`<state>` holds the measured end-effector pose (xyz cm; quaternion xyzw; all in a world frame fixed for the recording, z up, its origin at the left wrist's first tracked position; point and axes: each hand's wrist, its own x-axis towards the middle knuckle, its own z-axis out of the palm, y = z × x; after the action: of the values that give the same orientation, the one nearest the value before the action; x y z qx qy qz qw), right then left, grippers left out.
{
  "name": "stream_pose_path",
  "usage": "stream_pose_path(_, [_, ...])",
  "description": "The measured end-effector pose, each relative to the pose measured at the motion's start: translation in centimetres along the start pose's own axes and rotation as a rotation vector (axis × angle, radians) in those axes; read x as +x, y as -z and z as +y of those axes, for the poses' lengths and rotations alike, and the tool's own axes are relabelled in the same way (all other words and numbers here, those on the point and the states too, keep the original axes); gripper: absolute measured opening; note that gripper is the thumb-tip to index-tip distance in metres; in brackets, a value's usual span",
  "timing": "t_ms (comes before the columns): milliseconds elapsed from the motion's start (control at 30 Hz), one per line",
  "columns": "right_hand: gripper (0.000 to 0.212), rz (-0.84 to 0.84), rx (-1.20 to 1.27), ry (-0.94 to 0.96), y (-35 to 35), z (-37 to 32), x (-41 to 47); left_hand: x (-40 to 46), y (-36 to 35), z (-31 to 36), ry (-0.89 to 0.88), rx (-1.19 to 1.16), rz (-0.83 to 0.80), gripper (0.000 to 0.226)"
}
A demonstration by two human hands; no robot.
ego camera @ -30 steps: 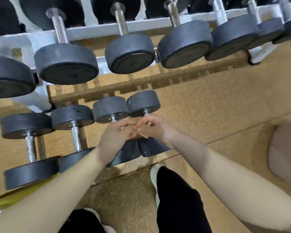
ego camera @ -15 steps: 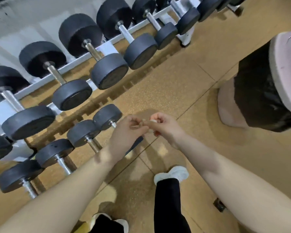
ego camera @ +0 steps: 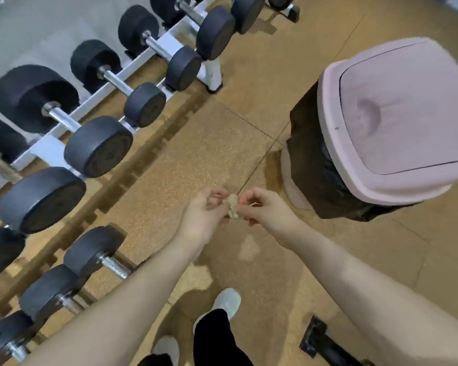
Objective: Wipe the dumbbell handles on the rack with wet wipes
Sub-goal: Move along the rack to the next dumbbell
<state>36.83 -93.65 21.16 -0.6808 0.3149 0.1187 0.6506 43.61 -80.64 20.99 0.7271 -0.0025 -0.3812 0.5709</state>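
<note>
Both hands meet just short of the pink lidded bin (ego camera: 397, 122), pinching one small crumpled wet wipe (ego camera: 232, 206) between them: the left hand (ego camera: 205, 215) has its fingertips curled onto the wipe's near side, and the right hand (ego camera: 265, 210) nips the side towards the bin, so each grip is narrow and closed on the wad. The dumbbell rack (ego camera: 154, 52) with its steel handles (ego camera: 61, 118) stands well apart from the bin, across the cork floor (ego camera: 196, 143). The wad looks used (it is greyish and balled tight), so the likely slips are a scrap dropping onto the floor while passing between hands, or the bin's closed lid blocking a toss.
</note>
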Motion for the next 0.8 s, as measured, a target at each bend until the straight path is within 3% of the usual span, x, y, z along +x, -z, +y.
stream_pose_path(100, [0.015,0.181,0.001,0.02,4.8,-0.5,1.2,3.1,-5.0,2.1,0.005,-0.009,-0.064,0.021])
stream_pose_path(200, [0.01,0.35,-0.044,0.02,9.4,-1.0,2.0,5.6,-9.4,4.3,-0.018,0.01,-0.192,0.011])
stream_pose_path(367, [0.009,0.381,0.023,-0.057,18.4,-2.5,4.4,13.0,-17.2,8.7,-0.061,0.223,-0.315,0.004])
stream_pose_path(467, [0.007,0.467,-0.12,-0.145,23.5,-1.6,7.1,18.1,-20.9,10.4,-0.06,0.378,-0.391,0.013])
stream_pose_path(633, [0.035,0.661,-0.325,-0.342,29.6,0.7,9.9,23.5,-26.2,10.6,0.018,0.417,-0.437,0.006])
stream_pose_path(800, [0.029,0.754,-0.388,-0.398,33.7,1.7,11.4,27.2,-32.2,10.6,-0.064,0.546,-0.451,0.009])
